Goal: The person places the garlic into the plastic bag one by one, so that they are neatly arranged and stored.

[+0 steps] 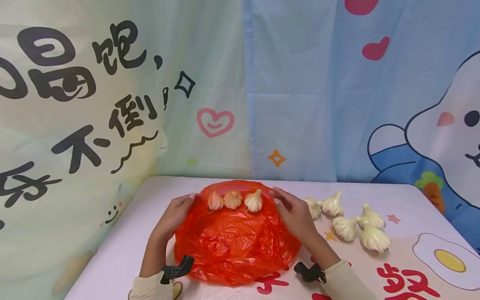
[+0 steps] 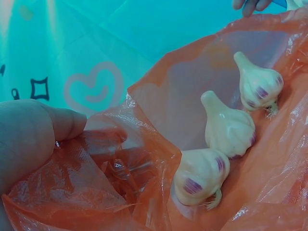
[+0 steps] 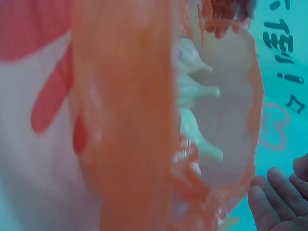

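Observation:
A red plastic bag lies spread with its mouth held up toward the back. Just inside its far rim sit three garlic bulbs in a row, their purple-streaked sides visible in the left wrist view. At the bag's left edge, my left hand pinches the thin film, thumb on top and the other fingers behind it. My right hand is at the right edge of the mouth. In the right wrist view its fingers are spread loosely beside the rim, thumb apart from them.
To the right of the bag, several more garlic bulbs lie on the printed tablecloth. A patterned curtain hangs behind the table's far edge. Each wrist bears a black camera mount.

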The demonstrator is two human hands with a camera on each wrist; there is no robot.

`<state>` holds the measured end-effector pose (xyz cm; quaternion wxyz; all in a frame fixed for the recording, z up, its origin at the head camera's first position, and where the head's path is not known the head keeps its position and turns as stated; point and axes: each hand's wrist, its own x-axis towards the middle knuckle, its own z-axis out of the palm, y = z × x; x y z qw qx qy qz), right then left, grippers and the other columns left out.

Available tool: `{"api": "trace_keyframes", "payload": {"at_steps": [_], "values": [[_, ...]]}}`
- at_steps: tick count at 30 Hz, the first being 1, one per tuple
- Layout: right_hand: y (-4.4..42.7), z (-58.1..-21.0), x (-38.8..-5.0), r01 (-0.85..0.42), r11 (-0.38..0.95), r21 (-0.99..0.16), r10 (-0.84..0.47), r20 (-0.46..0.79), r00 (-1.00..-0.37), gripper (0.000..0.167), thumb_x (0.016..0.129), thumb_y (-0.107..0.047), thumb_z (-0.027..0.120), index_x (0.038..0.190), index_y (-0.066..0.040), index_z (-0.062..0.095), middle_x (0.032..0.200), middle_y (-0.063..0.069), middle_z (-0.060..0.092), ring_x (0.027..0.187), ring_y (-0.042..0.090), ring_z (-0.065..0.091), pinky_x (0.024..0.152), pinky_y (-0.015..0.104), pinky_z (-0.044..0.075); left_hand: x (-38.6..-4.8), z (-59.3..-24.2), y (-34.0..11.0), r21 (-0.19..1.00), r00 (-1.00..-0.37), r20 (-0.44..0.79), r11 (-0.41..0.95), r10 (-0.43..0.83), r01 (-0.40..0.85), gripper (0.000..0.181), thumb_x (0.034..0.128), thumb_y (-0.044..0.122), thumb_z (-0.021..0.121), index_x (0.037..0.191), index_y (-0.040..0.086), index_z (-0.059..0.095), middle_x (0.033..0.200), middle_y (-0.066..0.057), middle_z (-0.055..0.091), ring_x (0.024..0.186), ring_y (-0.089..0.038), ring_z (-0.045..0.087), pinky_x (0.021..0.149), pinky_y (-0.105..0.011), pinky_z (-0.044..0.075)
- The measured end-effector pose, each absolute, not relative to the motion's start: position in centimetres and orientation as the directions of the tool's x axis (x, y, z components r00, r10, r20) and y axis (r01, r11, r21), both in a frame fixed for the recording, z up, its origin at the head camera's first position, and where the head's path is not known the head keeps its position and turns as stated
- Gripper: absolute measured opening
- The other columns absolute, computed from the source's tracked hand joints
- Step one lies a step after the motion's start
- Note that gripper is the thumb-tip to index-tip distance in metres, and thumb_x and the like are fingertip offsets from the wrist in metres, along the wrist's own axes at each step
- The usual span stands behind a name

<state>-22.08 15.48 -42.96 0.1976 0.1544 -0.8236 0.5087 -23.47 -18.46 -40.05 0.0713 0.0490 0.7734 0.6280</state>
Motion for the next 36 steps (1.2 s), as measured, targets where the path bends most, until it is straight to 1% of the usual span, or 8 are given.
{"api": "trace_keyframes", "payload": {"at_steps": [4, 11, 19, 24, 26, 29, 32, 36], "values": [[16.7, -42.7, -22.1, -0.417, 0.484, -0.769, -0.002, 0.476, -0.879, 0.038, 0.096, -0.007, 0.061, 0.134, -0.003, 0.057, 0.123, 0.011, 0.065, 0.112, 0.027, 0.063, 0.088, 0.037, 0.051, -23.4, -40.0, -18.5, 0.979, -0.983, -0.055, 0.203, 0.174, -0.018, 0.044, 0.1036, 0.04, 0.044, 0.121, 0.005, 0.063, 0.107, -0.02, 0.065, 0.095, -0.045, 0.063, 0.078, -0.047, 0.057], [19.4, -42.7, -21.8, -0.288, 0.553, -0.782, 0.14, 0.428, -0.893, 0.039, 0.098, -0.016, 0.06, 0.135, -0.006, 0.057, 0.128, 0.01, 0.062, 0.118, 0.028, 0.059, 0.089, 0.033, 0.048, -23.4, -39.9, -18.5, 0.978, -0.984, -0.052, 0.206, 0.168, -0.017, 0.043, 0.1034, 0.04, 0.044, 0.121, 0.005, 0.063, 0.106, -0.02, 0.066, 0.093, -0.044, 0.063, 0.076, -0.047, 0.057], [22.0, -42.8, -22.0, -0.243, 0.559, -0.793, 0.215, 0.421, -0.881, 0.041, 0.097, -0.025, 0.061, 0.135, -0.009, 0.058, 0.135, 0.013, 0.057, 0.125, 0.033, 0.052, 0.097, 0.047, 0.044, -23.4, -40.0, -18.6, 0.978, -0.985, -0.054, 0.21, 0.165, -0.019, 0.043, 0.1036, 0.039, 0.044, 0.122, 0.006, 0.063, 0.107, -0.017, 0.066, 0.095, -0.044, 0.063, 0.078, -0.047, 0.056], [24.6, -46.6, -24.2, -0.163, 0.555, -0.815, 0.265, 0.359, -0.895, 0.052, 0.097, -0.047, 0.055, 0.142, -0.021, 0.053, 0.142, 0.011, 0.051, 0.127, 0.033, 0.049, 0.097, 0.032, 0.043, -23.5, -40.1, -18.6, 0.977, -0.986, -0.054, 0.212, 0.159, -0.019, 0.043, 0.1037, 0.039, 0.044, 0.122, 0.005, 0.063, 0.106, -0.018, 0.066, 0.095, -0.044, 0.063, 0.078, -0.046, 0.057], [25.3, -47.9, -24.9, -0.139, 0.571, -0.809, 0.269, 0.345, -0.899, 0.056, 0.095, -0.053, 0.052, 0.143, -0.023, 0.051, 0.142, 0.01, 0.051, 0.126, 0.032, 0.05, 0.095, 0.03, 0.044, -23.5, -40.1, -18.7, 0.976, -0.986, -0.056, 0.216, 0.158, -0.021, 0.044, 0.1038, 0.039, 0.043, 0.121, 0.005, 0.063, 0.106, -0.018, 0.066, 0.095, -0.044, 0.063, 0.078, -0.045, 0.057], [25.2, -47.6, -24.6, -0.117, 0.569, -0.814, 0.255, 0.31, -0.916, 0.058, 0.096, -0.05, 0.053, 0.143, -0.017, 0.05, 0.14, 0.014, 0.052, 0.124, 0.034, 0.052, 0.096, 0.037, 0.045, -23.5, -40.1, -18.7, 0.975, -0.986, -0.059, 0.22, 0.158, -0.023, 0.044, 0.1038, 0.039, 0.043, 0.122, 0.005, 0.063, 0.106, -0.018, 0.066, 0.095, -0.044, 0.062, 0.078, -0.045, 0.057], [24.3, -45.8, -23.6, -0.081, 0.534, -0.841, 0.233, 0.239, -0.943, 0.054, 0.098, -0.037, 0.056, 0.143, -0.008, 0.049, 0.14, 0.019, 0.05, 0.125, 0.037, 0.05, 0.098, 0.045, 0.043, -23.5, -40.0, -18.6, 0.974, -0.986, -0.058, 0.224, 0.153, -0.022, 0.044, 0.1036, 0.04, 0.043, 0.121, 0.005, 0.063, 0.106, -0.018, 0.066, 0.095, -0.044, 0.062, 0.078, -0.045, 0.057], [23.5, -44.2, -22.8, -0.016, 0.529, -0.848, 0.222, 0.157, -0.962, 0.05, 0.099, -0.024, 0.056, 0.144, -0.003, 0.045, 0.143, 0.02, 0.047, 0.122, 0.037, 0.049, 0.1, 0.047, 0.044, -23.4, -40.0, -18.5, 0.976, -0.986, -0.063, 0.217, 0.152, -0.029, 0.043, 0.1034, 0.04, 0.044, 0.122, 0.006, 0.063, 0.108, -0.017, 0.066, 0.098, -0.044, 0.061, 0.079, -0.046, 0.056]]}}
